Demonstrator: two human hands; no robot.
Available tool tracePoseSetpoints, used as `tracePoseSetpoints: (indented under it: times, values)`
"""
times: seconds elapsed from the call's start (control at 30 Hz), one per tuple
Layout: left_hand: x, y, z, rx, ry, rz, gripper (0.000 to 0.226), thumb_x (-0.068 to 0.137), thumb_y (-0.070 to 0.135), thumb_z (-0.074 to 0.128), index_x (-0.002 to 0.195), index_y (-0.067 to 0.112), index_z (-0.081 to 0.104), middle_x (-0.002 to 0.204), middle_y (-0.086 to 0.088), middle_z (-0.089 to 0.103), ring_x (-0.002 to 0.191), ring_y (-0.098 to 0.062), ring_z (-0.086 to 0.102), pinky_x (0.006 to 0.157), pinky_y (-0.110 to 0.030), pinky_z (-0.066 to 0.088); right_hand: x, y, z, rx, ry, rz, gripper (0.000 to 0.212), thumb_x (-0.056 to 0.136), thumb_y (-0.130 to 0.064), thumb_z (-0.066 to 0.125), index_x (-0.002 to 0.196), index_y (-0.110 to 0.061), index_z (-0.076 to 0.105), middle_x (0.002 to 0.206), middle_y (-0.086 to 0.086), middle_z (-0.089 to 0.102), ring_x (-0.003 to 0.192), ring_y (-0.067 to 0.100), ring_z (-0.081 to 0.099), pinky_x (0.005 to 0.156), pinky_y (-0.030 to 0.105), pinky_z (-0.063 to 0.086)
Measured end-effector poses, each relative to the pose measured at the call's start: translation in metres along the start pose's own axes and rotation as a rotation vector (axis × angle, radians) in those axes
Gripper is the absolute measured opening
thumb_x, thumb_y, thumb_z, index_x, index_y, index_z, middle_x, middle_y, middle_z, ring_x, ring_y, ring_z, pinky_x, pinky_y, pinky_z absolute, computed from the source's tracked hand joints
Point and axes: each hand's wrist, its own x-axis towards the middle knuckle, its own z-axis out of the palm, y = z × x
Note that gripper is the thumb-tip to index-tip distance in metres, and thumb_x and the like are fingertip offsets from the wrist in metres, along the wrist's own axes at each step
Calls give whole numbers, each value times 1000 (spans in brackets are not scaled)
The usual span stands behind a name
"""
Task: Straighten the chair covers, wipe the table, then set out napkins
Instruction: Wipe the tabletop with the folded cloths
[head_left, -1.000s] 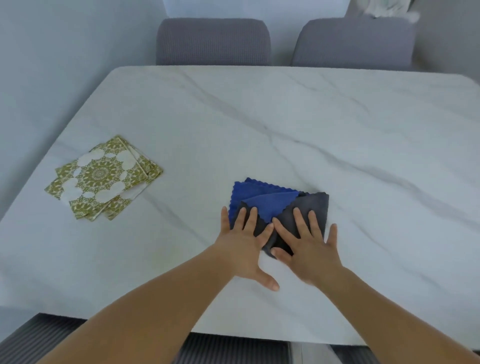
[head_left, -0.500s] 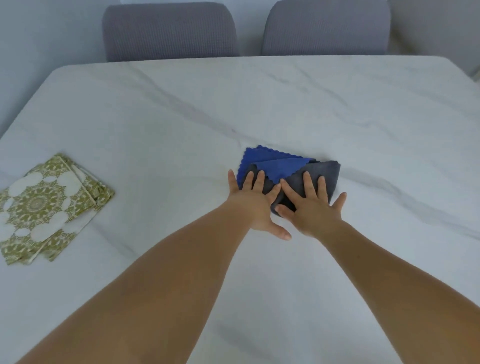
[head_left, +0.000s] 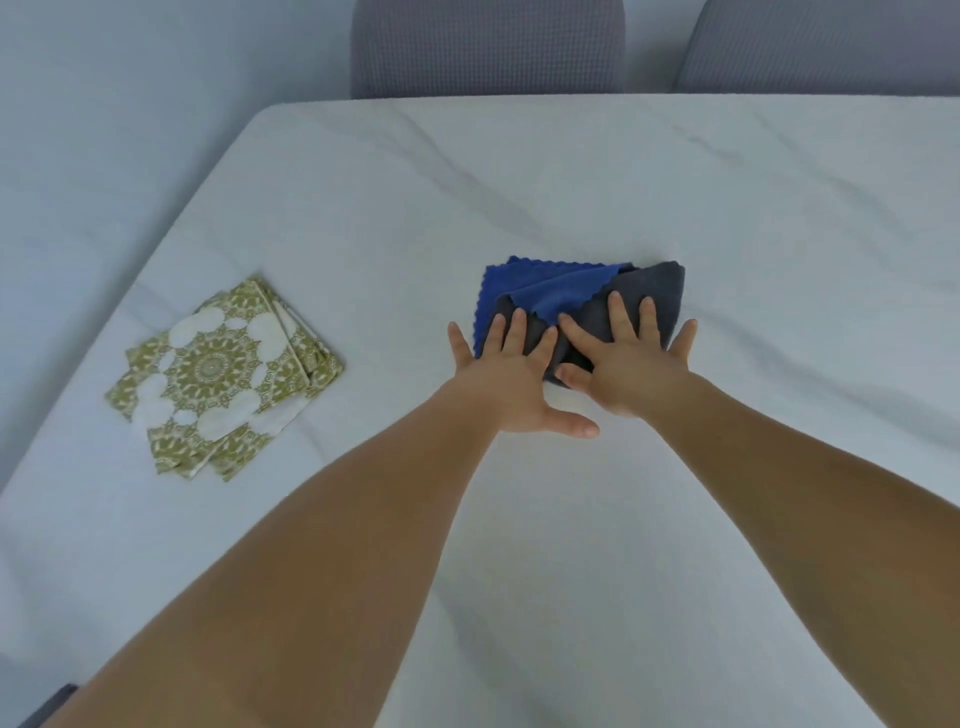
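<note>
A folded blue and dark grey cloth (head_left: 561, 288) lies on the white marble table (head_left: 675, 182). My left hand (head_left: 511, 374) presses flat on the cloth's near left part, fingers straight and spread. Beside it my right hand (head_left: 626, 358) also presses flat on the grey part, its fingers reaching toward the cloth's far edge. A stack of green and white patterned napkins (head_left: 218, 374) lies on the table to the left, apart from both hands.
Two grey covered chairs stand behind the table's far edge, one chair (head_left: 488, 47) at the middle and another chair (head_left: 821, 47) at the right. The table's left edge runs past the napkins, with a pale wall beyond.
Both hands have pushed the cloth farther across the table, away from me, staying flat on it. The napkins have not moved on the table.
</note>
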Motion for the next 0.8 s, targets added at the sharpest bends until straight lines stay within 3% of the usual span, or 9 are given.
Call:
tracePoseSetpoints:
  times: [0.33,0.8]
  values:
    - [-84,-56,52,-113,-11,-109,123,52,95,36,144,35,-20,153,-3,-30,136,-22,-35,95,-59,-29,-44,-80,34,-42,-16,-169,62,87,-72,18,135,-59,-18,154,-1,-29,139,33,-29,102,68,-16]
    - [-206,-120,111,-80,-110,-77,123,54,94,36,143,34,-23,151,-4,-34,136,-23,-36,95,-62,-29,-147,-181,87,-58,-38,-148,62,88,-71,19,136,-58,-18,154,1,-30,138,34,-30,101,67,-18]
